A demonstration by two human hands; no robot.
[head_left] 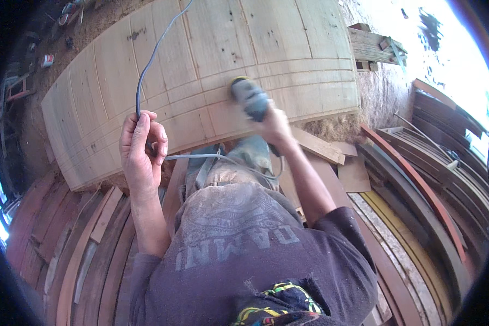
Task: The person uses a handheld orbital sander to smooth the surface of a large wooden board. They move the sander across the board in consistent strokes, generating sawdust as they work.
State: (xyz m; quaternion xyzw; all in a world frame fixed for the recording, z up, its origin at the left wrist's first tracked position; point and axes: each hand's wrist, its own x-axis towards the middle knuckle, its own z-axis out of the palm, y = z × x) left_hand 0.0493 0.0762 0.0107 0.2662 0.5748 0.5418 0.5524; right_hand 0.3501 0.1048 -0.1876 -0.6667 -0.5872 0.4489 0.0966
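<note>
My right hand (273, 129) is closed around the body of a power sander (251, 99), somewhat blurred, its round head resting on a large pale wooden panel (163, 70). Grooves divide the panel's face into long boards, with dark knots and small marks here and there. Raised over the panel's near edge, my left hand (142, 138) has its fingers curled around a power cord (144, 70). From that hand the cord runs up across the panel to the top of the view. A lighter grey stretch of cord (193, 156) passes from the same hand across my waist toward the right.
Stacked planks (95, 233) lie at the lower left. More boards and a curved reddish strip (418, 187) fill the right side. Short offcuts (318, 145) sit beside the panel's near right edge. A wooden support (372, 46) juts out at the far right; sawdust covers the ground.
</note>
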